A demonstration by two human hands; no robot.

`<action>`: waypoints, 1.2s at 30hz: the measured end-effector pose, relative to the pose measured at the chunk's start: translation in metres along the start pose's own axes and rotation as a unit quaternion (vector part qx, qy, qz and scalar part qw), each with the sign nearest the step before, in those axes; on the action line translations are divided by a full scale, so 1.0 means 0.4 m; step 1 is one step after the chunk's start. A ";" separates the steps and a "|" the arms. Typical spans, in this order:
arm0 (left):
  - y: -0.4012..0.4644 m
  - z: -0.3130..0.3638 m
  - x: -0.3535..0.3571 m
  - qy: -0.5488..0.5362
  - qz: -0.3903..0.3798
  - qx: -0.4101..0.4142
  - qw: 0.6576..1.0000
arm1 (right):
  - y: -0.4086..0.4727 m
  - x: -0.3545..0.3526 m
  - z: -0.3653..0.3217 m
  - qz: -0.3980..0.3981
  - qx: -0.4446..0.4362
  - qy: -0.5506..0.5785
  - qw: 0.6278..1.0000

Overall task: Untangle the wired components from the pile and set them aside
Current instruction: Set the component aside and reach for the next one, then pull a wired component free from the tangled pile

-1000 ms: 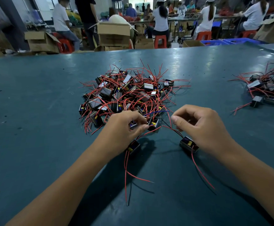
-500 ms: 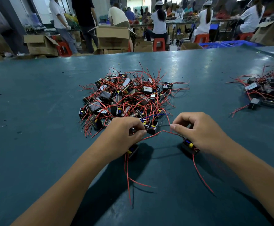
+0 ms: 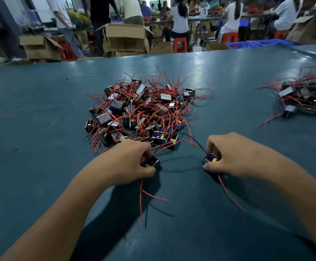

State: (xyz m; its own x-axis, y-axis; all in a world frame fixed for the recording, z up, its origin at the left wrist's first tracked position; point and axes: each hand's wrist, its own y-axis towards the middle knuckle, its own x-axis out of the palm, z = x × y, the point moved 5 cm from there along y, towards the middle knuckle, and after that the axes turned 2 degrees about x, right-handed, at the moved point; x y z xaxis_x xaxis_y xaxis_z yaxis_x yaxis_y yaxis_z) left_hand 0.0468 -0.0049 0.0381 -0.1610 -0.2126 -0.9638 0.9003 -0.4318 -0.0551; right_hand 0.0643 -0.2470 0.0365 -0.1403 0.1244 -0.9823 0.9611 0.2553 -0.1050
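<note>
Teal counter (image 3: 40,166) fills the frame, workshop floor behind it. Nearest: red and black leads trail toward the near edge from two components on the counter. Left hand (image 3: 132,159) grips one small black component (image 3: 152,162), fingers (image 3: 147,150) curled over its top, thumb under its near side. Right hand (image 3: 234,157) grips a second black component (image 3: 210,159) with blue and yellow parts showing, fingers curled round it, thumb flat on the counter on its near side. Both components sit on the counter, apart from each other, just in front of the pile (image 3: 140,113). A black wire runs from the right-hand one back into the pile's near edge. Pile is at centre: black blocks knotted in red wire, leads sticking out all round. Separate smaller heap (image 3: 304,98) lies far right on the counter, well apart from the pile. Beyond the far edge: open cardboard boxes (image 3: 125,40), red stools (image 3: 179,44), blue crate (image 3: 257,43), several people standing or seated at benches.
</note>
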 end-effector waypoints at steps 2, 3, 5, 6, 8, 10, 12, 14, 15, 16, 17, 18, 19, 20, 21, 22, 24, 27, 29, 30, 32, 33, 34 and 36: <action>0.007 0.000 -0.006 -0.095 0.032 -0.012 0.995 | 0.007 -0.008 -0.006 0.031 -0.010 0.070 0.997; 0.010 0.002 -0.009 -0.169 0.055 -0.023 0.984 | 0.008 -0.014 -0.008 0.050 -0.016 0.132 0.990; 0.014 0.011 -0.007 -0.330 0.079 -0.042 0.940 | 0.006 -0.023 -0.020 0.080 -0.027 0.256 0.963; 0.015 0.018 -0.002 -0.394 0.079 -0.043 0.915 | 0.005 -0.023 -0.030 0.087 -0.033 0.297 0.950; 0.016 0.032 0.015 -0.476 0.056 -0.033 0.877 | 0.001 -0.018 -0.044 0.103 -0.046 0.332 0.937; 0.016 0.044 0.034 -0.523 0.022 -0.020 0.852 | -0.004 -0.016 -0.053 0.120 -0.050 0.344 0.930; 0.018 0.050 0.045 -0.552 0.009 -0.016 0.833 | -0.007 -0.019 -0.058 0.123 -0.055 0.364 0.922; 0.022 0.049 0.048 -0.567 0.020 -0.014 0.823 | -0.010 -0.021 -0.064 0.109 -0.067 0.395 0.910; 0.023 0.047 0.047 -0.572 0.029 -0.012 0.820 | -0.012 -0.022 -0.068 0.102 -0.075 0.405 0.905; 0.022 0.046 0.045 -0.575 0.038 -0.008 0.817 | -0.014 -0.023 -0.071 0.100 -0.082 0.408 0.904; 0.022 0.047 0.043 -0.574 0.045 -0.003 0.818 | -0.016 -0.024 -0.075 0.101 -0.086 0.406 0.904; 0.022 0.047 0.042 -0.573 0.050 0.003 0.818 | -0.016 -0.024 -0.079 0.101 -0.087 0.406 0.904; 0.023 0.047 0.043 -0.571 0.054 0.008 0.819 | -0.015 -0.022 -0.084 0.098 -0.085 0.412 0.902; 0.023 0.048 0.045 -0.572 0.057 0.010 0.818 | -0.014 -0.020 -0.087 0.093 -0.083 0.420 0.899; 0.025 0.050 0.048 -0.574 0.059 0.011 0.816 | -0.013 -0.017 -0.089 0.087 -0.079 0.428 0.896; 0.025 0.053 0.049 -0.577 0.062 0.012 0.815 | -0.013 -0.014 -0.091 0.081 -0.077 0.436 0.893; 0.026 0.063 0.051 -0.575 0.062 0.017 0.815 | -0.015 -0.010 -0.097 0.068 -0.076 0.459 0.883; 0.027 0.072 0.058 -0.541 0.081 0.013 0.837 | -0.018 0.001 -0.115 0.052 -0.075 0.466 0.880; 0.027 0.076 0.064 -0.535 0.088 0.009 0.840 | -0.017 0.010 -0.118 0.041 -0.069 0.454 0.887; 0.027 0.078 0.065 -0.538 0.083 0.011 0.839 | -0.015 0.013 -0.113 0.035 -0.063 0.451 0.890; 0.027 0.080 0.068 -0.553 0.072 0.015 0.830 | -0.009 0.016 -0.100 0.031 -0.050 0.439 0.897; 0.029 0.079 0.070 -0.563 0.071 0.015 0.823 | -0.007 0.016 -0.095 0.034 -0.043 0.430 0.901; 0.030 0.077 0.073 -0.571 0.074 0.014 0.817 | -0.006 0.016 -0.092 0.036 -0.038 0.423 0.905; 0.033 0.078 0.079 -0.585 0.075 0.013 0.807 | -0.008 0.017 -0.097 0.030 -0.038 0.403 0.914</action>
State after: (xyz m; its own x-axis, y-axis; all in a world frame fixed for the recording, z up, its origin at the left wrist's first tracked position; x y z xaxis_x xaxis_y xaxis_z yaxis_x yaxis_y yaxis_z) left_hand 0.0408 -0.0446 0.0151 -0.3359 -0.9405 -0.0513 0.9390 -0.3386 0.0601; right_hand 0.0509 -0.2098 0.0362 -0.2478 0.7978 -0.5496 0.9576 0.2877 -0.0141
